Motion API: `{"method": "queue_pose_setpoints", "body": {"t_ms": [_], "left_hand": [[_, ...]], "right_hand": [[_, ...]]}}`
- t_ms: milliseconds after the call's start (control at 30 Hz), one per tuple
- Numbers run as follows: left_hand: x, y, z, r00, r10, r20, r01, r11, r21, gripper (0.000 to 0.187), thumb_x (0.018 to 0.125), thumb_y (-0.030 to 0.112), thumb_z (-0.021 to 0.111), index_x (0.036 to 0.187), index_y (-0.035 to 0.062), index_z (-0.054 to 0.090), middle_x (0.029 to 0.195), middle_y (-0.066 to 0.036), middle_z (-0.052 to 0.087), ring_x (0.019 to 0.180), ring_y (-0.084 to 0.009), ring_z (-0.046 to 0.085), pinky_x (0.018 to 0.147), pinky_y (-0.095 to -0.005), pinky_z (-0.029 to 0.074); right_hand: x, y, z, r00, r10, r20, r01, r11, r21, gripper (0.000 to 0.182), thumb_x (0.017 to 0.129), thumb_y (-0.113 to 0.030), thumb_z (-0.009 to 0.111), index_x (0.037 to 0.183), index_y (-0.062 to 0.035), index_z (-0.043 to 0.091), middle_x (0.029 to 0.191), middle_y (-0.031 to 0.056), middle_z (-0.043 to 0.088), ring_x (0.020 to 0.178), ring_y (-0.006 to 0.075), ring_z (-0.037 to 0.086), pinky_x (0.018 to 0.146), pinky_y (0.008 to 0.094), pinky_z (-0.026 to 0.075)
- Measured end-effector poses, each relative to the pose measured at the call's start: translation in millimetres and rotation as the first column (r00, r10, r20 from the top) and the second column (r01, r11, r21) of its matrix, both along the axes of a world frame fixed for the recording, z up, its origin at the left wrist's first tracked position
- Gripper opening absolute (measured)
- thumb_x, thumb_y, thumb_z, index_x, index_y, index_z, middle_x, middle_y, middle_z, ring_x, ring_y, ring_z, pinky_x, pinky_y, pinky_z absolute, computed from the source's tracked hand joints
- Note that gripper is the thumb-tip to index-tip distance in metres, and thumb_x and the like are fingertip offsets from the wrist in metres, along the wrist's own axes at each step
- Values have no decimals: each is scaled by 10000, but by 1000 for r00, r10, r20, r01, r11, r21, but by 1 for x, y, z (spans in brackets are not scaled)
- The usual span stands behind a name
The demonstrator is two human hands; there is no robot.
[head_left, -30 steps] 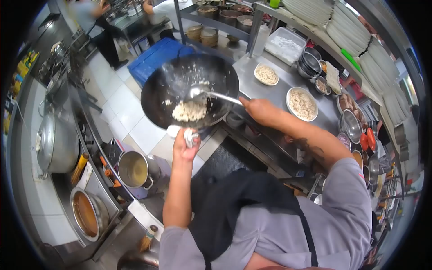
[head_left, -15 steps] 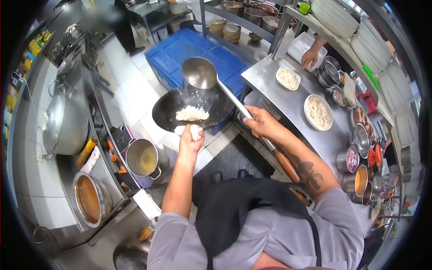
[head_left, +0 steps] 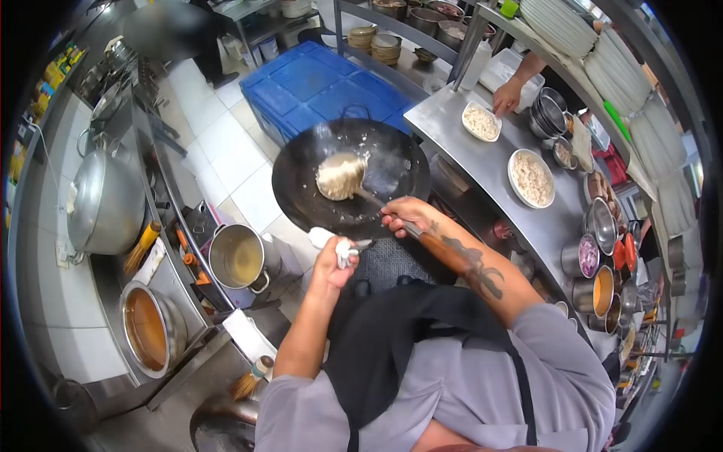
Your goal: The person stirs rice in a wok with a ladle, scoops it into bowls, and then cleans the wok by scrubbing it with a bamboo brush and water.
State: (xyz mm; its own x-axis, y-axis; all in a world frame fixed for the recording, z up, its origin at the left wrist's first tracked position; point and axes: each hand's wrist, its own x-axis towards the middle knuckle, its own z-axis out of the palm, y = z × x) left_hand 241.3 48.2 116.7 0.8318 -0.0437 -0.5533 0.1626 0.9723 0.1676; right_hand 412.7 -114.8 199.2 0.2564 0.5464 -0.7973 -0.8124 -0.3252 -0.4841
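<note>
My left hand [head_left: 337, 262] is closed round a white cloth [head_left: 322, 238] at the near edge of a black wok [head_left: 294, 177]; the cloth hides most of the grip. My right hand [head_left: 409, 216] grips a long ladle [head_left: 444, 251] by its shaft, the wooden handle lying along my forearm. The ladle's bowl is inside the wok, with pale, rice-like food [head_left: 343, 175] in and around it. Small bits of food stick to the wok's dark inner wall.
Beyond the wok stands a blue container [head_left: 324, 87]. On the right steel counter [head_left: 452, 120] are two white bowls of food, where another person's hand [head_left: 507, 98] touches the smaller bowl [head_left: 482, 122]. Pots [head_left: 237, 260] stand at the left.
The wok has tipped level and shifted right. The ladle has come down from above the wok into the food. The other person's hand has moved down to the small bowl.
</note>
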Motion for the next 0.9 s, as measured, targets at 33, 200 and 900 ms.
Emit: {"method": "queue_pose_setpoints", "body": {"t_ms": [33,200,900], "left_hand": [[-6,-4,-2,998,-57,-33,56,998,-11,165,884,167,512,789,47,573,734,-100,601,594,-183,539,493,-286,442],[-13,-20,8,993,-101,-53,102,994,24,142,878,145,523,786,45,566,723,-96,595,570,-181,527,465,-279,432],[19,-68,115,966,-235,106,227,971,77,116,865,143,494,866,31,523,775,-40,534,662,-119,546,491,-273,439]], "right_hand": [[3,-11,-5,969,-51,-240,81,990,117,116,947,-140,460,950,-26,476,675,8,496,449,64,419,396,265,378],[-23,-90,15,916,-194,-351,280,936,212,160,969,-140,450,1065,-13,455,709,14,477,459,55,404,401,240,369],[4,-401,60,452,-116,885,597,776,-203,153,842,-109,539,907,21,492,573,-9,432,424,100,451,403,264,403]]}}
